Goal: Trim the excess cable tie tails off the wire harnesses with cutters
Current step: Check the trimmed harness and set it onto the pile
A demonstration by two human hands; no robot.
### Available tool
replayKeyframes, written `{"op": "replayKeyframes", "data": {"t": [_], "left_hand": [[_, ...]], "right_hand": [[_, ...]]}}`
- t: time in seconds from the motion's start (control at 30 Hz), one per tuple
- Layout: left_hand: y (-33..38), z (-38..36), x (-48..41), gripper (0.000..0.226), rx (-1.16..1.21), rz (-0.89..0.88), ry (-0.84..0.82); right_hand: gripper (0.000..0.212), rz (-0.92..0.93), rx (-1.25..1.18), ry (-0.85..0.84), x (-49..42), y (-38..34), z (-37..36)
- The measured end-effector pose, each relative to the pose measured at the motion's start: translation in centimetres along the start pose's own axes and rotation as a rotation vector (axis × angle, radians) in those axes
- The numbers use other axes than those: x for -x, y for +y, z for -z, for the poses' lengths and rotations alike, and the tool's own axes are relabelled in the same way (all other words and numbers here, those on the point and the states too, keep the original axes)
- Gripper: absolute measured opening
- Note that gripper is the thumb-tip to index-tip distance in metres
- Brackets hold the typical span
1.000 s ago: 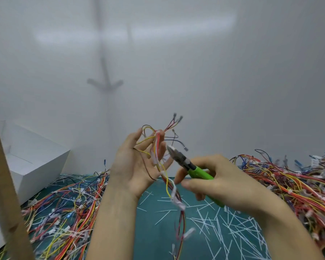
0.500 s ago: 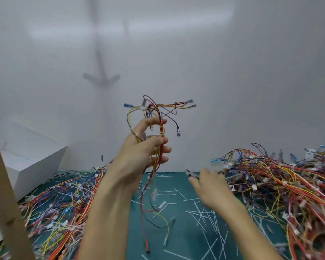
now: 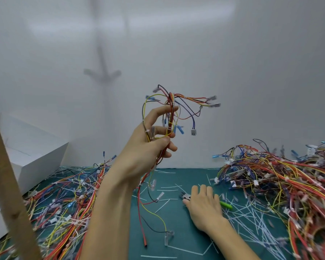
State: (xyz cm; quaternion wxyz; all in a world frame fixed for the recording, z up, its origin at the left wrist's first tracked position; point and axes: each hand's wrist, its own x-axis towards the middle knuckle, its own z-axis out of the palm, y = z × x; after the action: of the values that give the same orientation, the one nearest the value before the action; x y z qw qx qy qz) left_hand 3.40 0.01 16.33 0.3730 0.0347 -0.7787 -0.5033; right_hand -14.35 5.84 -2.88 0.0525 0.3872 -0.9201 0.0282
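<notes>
Since half a second ago, the right hand (image 3: 204,203) has been lowered from just above the green mat (image 3: 188,233) onto it, and the cutters (image 3: 225,205) are now pinned beneath it, with the metal nose seen at the thumb side and the green handle seen past the little finger. That hand is laid flat, its fingers nearly straight across the tool rather than wrapped round it. The left hand (image 3: 148,147) is kept raised in front of the white wall, as before, and the wire harness (image 3: 170,113) is gripped in it: thumb and curled fingers are closed round the bundle, whose connector ends are fanned out above the fist while red, yellow and black leads are left dangling down to the mat. Cut tie tails (image 3: 251,218) are scattered in white slivers over the mat, thickest to the right of the lowered hand. One heap of harnesses (image 3: 281,184) is piled at the right, and another heap (image 3: 64,199) is spread at the left, beside a white box (image 3: 36,152). A wooden bar (image 3: 4,175) is seen slanting across the left edge.
</notes>
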Motion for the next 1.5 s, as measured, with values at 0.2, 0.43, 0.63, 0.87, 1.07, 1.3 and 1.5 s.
{"op": "replayKeyframes", "data": {"t": [0.2, 0.43, 0.63, 0.87, 1.07, 1.3, 1.5], "left_hand": [[-0.3, -0.1, -0.2, 0.067, -0.163, -0.053, 0.008], [-1.5, -0.5, -0.3, 0.069, -0.263, -0.046, -0.036], [-1.6, -0.3, -0.2, 0.07, -0.293, -0.025, -0.155], [-1.3, -1.3, 0.2, 0.056, -0.275, 0.036, -0.297], [-0.4, -2.1, 0.4, 0.047, -0.066, 0.13, -0.365], [-1.4, -2.3, 0.4, 0.079, -0.13, 0.213, -0.547], [-0.9, -1.5, 0.3, 0.07, 0.038, 0.146, -0.3]], "right_hand": [[0.028, -0.046, -0.541, 0.35, -0.2, 0.5, 4.6], [0.034, 0.232, -1.922, 0.542, 3.5, 3.0, 17.5], [0.058, 0.247, -2.094, -0.158, 4.8, 5.3, 19.2], [0.073, 0.529, -2.132, -0.401, 5.7, 6.4, 20.0], [0.061, 0.706, -2.274, -0.332, 7.0, 6.1, 21.4], [0.019, 0.454, -1.871, 0.475, 7.5, 5.1, 21.8], [0.023, 0.393, -1.62, 0.651, 7.6, 4.1, 21.5]]}}
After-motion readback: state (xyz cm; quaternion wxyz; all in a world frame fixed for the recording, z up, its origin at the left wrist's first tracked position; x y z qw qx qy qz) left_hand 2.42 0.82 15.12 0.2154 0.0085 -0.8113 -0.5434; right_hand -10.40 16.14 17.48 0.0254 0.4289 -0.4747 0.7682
